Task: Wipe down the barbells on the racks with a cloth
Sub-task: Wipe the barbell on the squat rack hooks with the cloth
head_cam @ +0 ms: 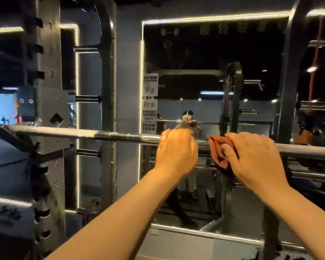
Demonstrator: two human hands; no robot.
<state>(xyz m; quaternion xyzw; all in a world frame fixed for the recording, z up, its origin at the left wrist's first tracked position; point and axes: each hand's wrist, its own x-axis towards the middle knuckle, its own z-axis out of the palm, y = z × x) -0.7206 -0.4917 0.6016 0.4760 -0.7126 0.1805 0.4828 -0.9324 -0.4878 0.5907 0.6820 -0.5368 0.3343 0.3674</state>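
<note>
Now, in the head view, the left grip is curling over the long grey steel barbell, fingers wrapped across the top of the shaft and holding it steady. Just to the right of it, the right grip is pinching a rust-red folded cloth against the same shaft. Its thumb is pressing on the fabric, and the loose end is hanging below the grip.

The barbell is lying level at the rack, its long axis running left to right beneath both grips. One end is reaching out past the left grip to the perforated grey steel upright; the other is running out of frame beyond the right grip. Behind the grips, a light-edged wall mirror is reflecting the bar and the cloth.

By the look of it, wiping is under way near the middle of the shaft. To do it well, the right grip should be wrapping the cloth fully round the bar and sliding it along the long axis, away from the left grip. Meanwhile the left grip should be stopping the shaft from rolling. Rougher stretches probably call for firmer pressure.
</note>
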